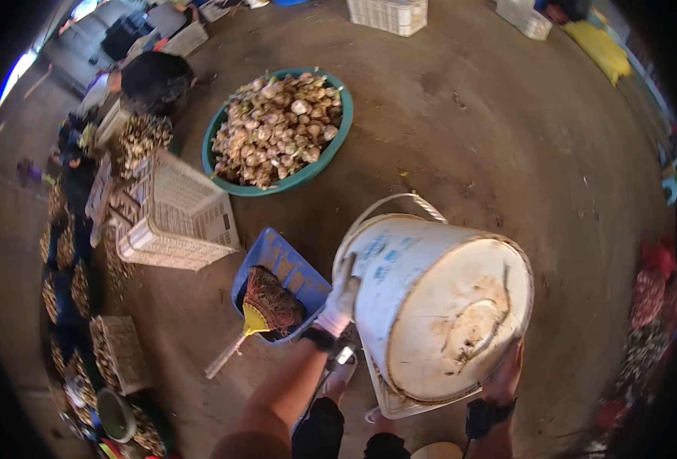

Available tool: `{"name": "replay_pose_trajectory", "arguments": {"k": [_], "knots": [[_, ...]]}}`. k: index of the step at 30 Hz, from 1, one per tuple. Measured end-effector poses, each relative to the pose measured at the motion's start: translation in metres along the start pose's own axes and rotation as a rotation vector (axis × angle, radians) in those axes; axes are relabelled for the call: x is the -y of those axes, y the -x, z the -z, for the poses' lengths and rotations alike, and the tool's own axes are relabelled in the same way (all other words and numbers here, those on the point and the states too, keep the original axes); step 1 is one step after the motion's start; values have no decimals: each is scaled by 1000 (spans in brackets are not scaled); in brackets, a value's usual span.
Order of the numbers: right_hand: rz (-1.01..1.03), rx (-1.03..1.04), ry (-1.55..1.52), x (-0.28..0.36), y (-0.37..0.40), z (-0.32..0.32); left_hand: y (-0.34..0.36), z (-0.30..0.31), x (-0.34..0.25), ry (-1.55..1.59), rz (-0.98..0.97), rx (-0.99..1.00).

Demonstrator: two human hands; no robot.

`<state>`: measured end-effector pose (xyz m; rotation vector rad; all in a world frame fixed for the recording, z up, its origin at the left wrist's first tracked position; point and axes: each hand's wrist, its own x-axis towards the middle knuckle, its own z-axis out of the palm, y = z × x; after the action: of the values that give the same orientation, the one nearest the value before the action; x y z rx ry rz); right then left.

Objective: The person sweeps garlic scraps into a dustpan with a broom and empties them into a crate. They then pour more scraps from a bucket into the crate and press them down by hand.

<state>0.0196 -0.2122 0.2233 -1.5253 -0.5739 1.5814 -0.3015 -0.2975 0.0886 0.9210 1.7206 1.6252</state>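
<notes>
A white plastic bucket [423,283] is tipped on its side in front of me, its dirt-stained bottom facing me and its wire handle at the far end. My gloved left hand [341,304] grips its left side. At the lower right of the bottom, my right hand [507,373] holds the bucket's edge, its fingers partly hidden. Under the bucket shows part of a pale crate [388,399]; its contents are hidden. Beside my left hand lies a blue dustpan [296,268] with a yellow-headed hand broom [266,306] in it.
A green tub [346,126] heaped with garlic bulbs [277,130] stands ahead. Left of it are a white crate [189,206] and a bent-over person [155,80]. More crates and garlic line the left edge. Red net bags [648,294] lie far right.
</notes>
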Motion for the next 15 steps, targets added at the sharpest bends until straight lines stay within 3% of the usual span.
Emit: {"name": "replay_pose_trajectory", "arguments": {"k": [1, 3, 4, 5, 6, 7, 8, 12, 14, 15], "knots": [[6, 18, 32, 1, 6, 8, 0, -14, 17, 83, 141, -18], [203, -122, 123, 9, 21, 37, 11, -34, -19, 304, 310, 58], [489, 105, 742, 22, 38, 49, 15, -45, -39, 407, 401, 83], [926, 182, 1242, 35, 55, 62, 35, -61, -25, 463, 422, 108], [739, 73, 1111, 47, 73, 70, 56, -81, -7, 401, 318, 121], [558, -42, 973, 58, 86, 75, 87, -104, 8, 533, 476, 115], [384, -158, 826, 66, 93, 75, 93, -100, -45, 680, 678, 47], [297, -93, 686, 55, 77, 77, 114, -96, -56, 1312, 1112, 122], [273, -303, 552, 49, 79, 3, 104, -90, -52, 1467, 1175, 153], [273, -312, 558, 48, 73, 13, 97, -88, -51, 1494, 1156, 158]]}}
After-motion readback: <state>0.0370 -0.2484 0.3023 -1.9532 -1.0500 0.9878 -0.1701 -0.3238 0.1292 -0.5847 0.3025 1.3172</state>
